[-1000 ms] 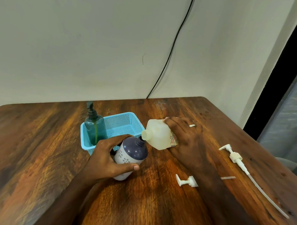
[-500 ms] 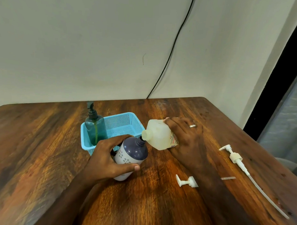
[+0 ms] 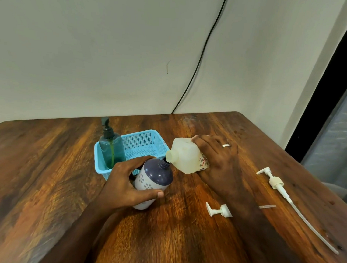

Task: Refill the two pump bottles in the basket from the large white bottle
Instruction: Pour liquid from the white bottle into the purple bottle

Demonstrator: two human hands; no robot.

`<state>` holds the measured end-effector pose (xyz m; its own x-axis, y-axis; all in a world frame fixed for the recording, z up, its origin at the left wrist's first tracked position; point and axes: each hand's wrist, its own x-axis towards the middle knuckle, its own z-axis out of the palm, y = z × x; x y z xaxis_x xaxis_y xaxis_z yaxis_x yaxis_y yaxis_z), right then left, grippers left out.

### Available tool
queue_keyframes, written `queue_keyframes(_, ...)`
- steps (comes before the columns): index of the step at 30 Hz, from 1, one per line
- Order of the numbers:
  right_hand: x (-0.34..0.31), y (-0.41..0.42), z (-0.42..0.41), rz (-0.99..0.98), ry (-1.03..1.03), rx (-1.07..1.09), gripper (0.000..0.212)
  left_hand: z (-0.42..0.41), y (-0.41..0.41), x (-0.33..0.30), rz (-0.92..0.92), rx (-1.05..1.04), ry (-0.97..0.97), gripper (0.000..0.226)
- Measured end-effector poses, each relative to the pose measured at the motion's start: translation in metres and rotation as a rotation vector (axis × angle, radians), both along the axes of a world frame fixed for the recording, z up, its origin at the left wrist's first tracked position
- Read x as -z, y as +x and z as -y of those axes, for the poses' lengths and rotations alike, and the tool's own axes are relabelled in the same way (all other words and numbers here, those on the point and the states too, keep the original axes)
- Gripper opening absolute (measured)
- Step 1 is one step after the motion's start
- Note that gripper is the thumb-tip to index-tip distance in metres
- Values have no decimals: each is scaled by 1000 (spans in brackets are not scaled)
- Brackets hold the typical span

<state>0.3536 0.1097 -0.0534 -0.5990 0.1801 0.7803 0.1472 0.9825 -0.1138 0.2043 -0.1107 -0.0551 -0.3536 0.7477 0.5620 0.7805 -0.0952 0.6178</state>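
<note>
I'm wrapping my right hand (image 3: 218,162) around the large white bottle (image 3: 187,156), tipping its smooth, squeezable mouth onto the purple bottle (image 3: 153,176), which my left hand (image 3: 125,184) is gripping at mid-body.

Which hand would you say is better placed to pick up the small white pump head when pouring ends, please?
Probably the right hand: the small pump head lies beside its forearm, while the left hand steadies the purple bottle.

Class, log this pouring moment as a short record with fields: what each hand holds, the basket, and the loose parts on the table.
Left hand: grips tilted purple-and-white flowered bottle, pump off
Right hand: grips large white plastic bottle, tipped, mouth at purple bottle's neck
Blue plastic basket: holds teal pump bottle
Wooden table: small white pump head; long white pump with tube
</note>
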Motion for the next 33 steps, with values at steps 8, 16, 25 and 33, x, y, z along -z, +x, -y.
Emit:
queue_keyframes(8,1,0,0,-9,8,11,81,0,2,-2,2,4,1,67)
queue_keyframes(16,0,0,-1,3,9,17,79,0,1,-2,-9,5,7,70)
queue_keyframes(25,0,0,0,8,13,13,78,1,6,-6,4,15,24,73)
queue_keyframes(33,1,0,-1,17,6,23,78,1,5,-5,3,3,2,73)
